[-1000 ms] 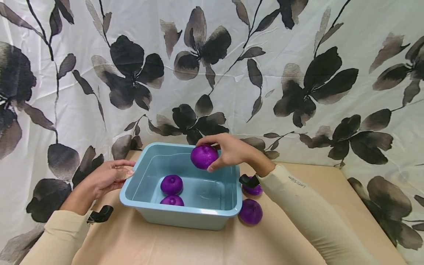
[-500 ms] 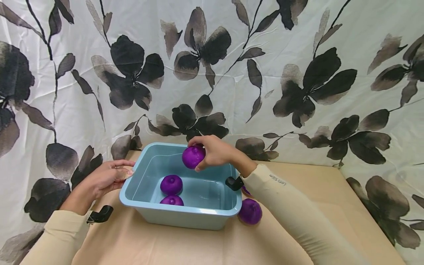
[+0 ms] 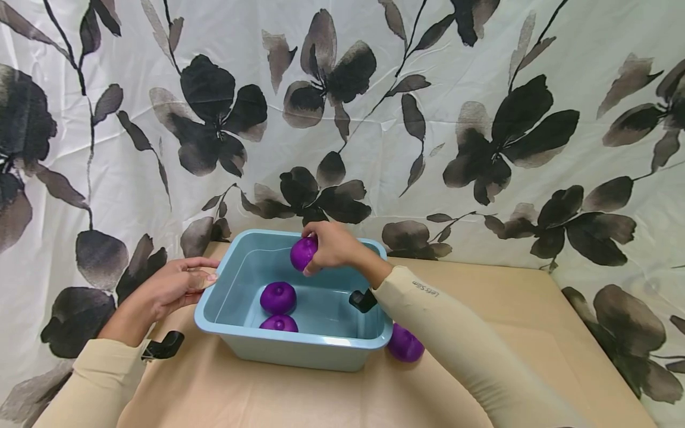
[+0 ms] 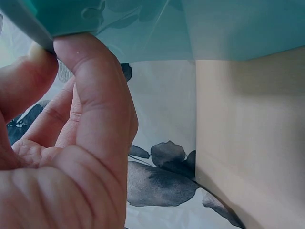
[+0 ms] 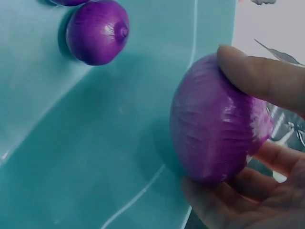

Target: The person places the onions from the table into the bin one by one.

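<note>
A light blue plastic tub (image 3: pixel 294 355) stands on the table. My left hand (image 3: pixel 176 285) pinches its left rim between thumb and forefinger, which the left wrist view shows close up at the rim (image 4: pixel 28 24). Over the back part of the tub, my right hand (image 3: pixel 336 246) grips a purple onion (image 3: pixel 302 254) from its right side. In the right wrist view the thumb and fingers span this onion (image 5: pixel 217 121), above the tub floor. Two more purple onions, one behind (image 3: pixel 277 298) and one in front (image 3: pixel 279 323), sit inside toward the left; the tub's front rim partly hides the front one.
Outside the tub's right wall lies another purple onion (image 3: pixel 405 343), partly covered by the right sleeve (image 3: pixel 460 333). Tan paper-like covering lies over the table (image 3: pixel 508 309). A white curtain (image 3: pixel 407 47) with dark flowers hangs right behind the tub.
My right hand has carried the onion leftward and slightly down over the tub. The forearm now hides one of the onions outside on the right. My left hand stays at the rim.
</note>
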Available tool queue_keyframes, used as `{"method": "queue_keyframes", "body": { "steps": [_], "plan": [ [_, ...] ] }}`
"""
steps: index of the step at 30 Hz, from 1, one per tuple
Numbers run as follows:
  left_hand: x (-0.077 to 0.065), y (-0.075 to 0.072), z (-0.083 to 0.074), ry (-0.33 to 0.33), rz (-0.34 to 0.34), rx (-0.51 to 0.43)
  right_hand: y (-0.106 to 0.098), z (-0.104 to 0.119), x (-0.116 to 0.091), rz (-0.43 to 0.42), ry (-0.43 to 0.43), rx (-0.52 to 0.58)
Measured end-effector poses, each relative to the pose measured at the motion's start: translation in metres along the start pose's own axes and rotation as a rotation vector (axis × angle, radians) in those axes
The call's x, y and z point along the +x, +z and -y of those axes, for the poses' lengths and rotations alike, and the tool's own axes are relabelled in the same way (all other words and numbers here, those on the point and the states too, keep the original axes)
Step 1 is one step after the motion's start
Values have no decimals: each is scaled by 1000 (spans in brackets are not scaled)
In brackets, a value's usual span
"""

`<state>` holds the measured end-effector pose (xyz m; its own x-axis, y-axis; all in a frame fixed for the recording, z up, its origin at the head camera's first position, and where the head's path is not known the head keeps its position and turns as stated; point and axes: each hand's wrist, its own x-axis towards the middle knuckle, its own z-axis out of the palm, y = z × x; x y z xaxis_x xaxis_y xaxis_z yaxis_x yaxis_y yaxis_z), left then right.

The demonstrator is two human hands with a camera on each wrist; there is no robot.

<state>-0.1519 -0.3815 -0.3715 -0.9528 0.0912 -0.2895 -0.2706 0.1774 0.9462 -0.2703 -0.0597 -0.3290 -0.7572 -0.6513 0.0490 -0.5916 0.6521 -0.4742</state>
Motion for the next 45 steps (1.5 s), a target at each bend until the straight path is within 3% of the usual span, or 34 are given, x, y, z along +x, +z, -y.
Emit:
{"method": "queue_keyframes", "body": {
  "steps": [11,24,32,45],
  "plan": [
    [1,1,-2,-2,-3,-4,16,11,-3,-1,99,-65],
    [3,1,-1,-4,-1,-3,30,3,5,198,-8,-206],
    [3,2,-1,-8,-16,4,33,-9,17,388,-134,-253],
    [4,2,0,-14,-15,7,47,-9,24,495,-115,-382]
  ]
}}
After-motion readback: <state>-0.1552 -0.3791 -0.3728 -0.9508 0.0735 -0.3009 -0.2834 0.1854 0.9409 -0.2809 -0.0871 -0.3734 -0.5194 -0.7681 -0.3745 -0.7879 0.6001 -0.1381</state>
